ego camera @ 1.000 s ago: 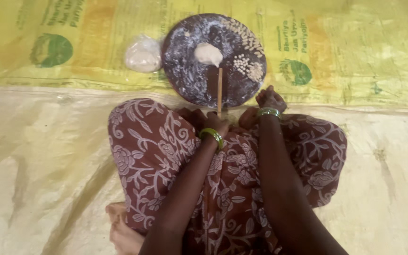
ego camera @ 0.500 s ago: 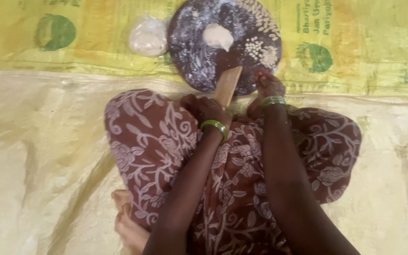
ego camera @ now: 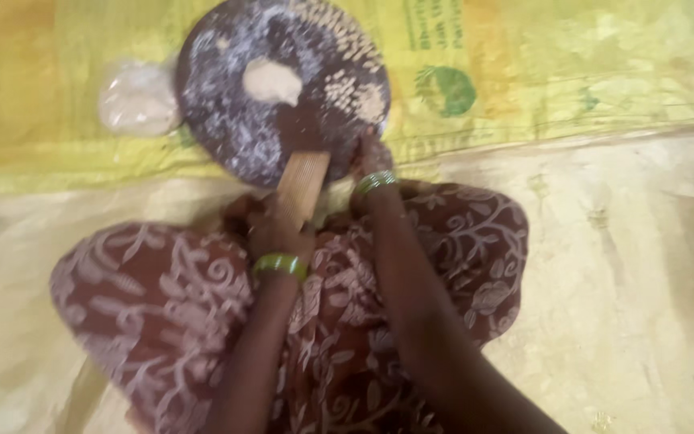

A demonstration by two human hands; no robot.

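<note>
Covering the floor across the whole frame, a pale sheet lies under a yellow printed sack that fills the upper band, and the person sits at lower centre in a maroon flowered cloth stretched over both knees. On the sack at upper centre rests a round dark board, dusted with white flour; it looks thick and stiff, likely heavy enough to stay put under pressure, and its rim would be the place to grip it for a turn. Just left of it, at the upper left, lies a clear bag of pale stuff, soft and slack by its look. A wooden stick, flat and ribbed, reaches from the lap up onto the near edge of the board; it seems light and rigid, with a dry grain that should not slip, best held at its near end. The left hand is closed round that near end, a green bangle on the wrist. The right hand rests at the lower right rim of the board, fingers curled; the blur hides whether it grips the rim or only leans on it. A small pale lump of dough sits near the board's centre, surely soft and easily dented, apt to stick unless floured. To its right lie scattered crumbs, loose and light.
</note>
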